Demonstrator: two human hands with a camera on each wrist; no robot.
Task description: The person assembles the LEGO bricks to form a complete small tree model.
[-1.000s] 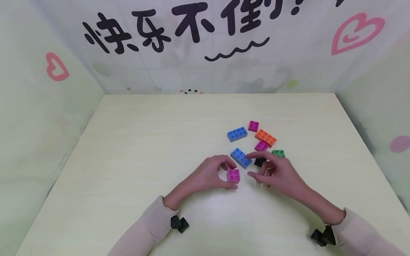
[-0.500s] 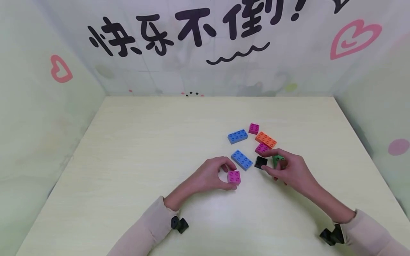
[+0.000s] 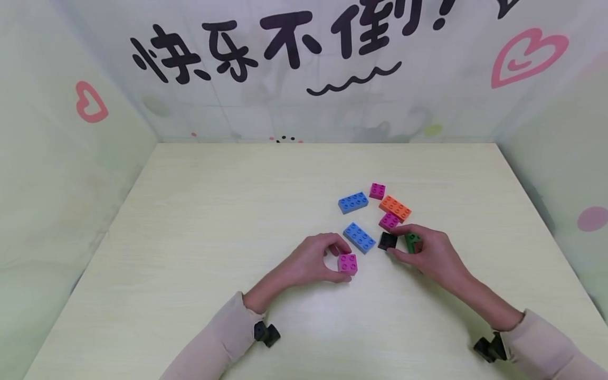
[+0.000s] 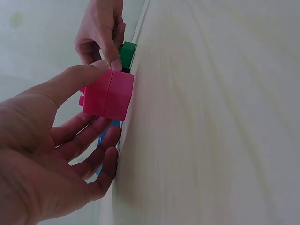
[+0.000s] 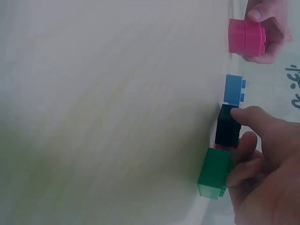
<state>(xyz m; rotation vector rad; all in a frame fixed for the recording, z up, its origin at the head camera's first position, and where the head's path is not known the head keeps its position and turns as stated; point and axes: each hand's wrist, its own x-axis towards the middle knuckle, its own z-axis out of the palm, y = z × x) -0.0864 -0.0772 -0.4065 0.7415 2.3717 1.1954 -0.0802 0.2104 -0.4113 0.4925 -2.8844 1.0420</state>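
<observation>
My left hand [image 3: 311, 260] holds a stack of two pink building bricks [image 3: 348, 264] between thumb and fingers; the seam between them shows in the left wrist view. With thumb and index finger at its near and far edges, my right hand [image 3: 433, 253] pinches a black brick [image 3: 387, 240] on the table. In the right wrist view the thumb lies against the black brick [image 5: 228, 125]. Beside that hand is a green brick [image 3: 411, 241], partly hidden by the fingers. A blue brick [image 3: 359, 237] lies between the two hands.
Behind the hands lie another blue brick [image 3: 353, 202], an orange brick [image 3: 395, 208] and two magenta bricks, one farther back [image 3: 377, 191] and one beside the orange one [image 3: 389, 221]. Printed cloth walls [image 3: 285, 116] enclose the table [image 3: 214, 211] at the back and sides.
My right hand has moved right, from over the blue brick to the black brick, and its fingers have come round that brick. The left hand stays in place with the pink bricks.
</observation>
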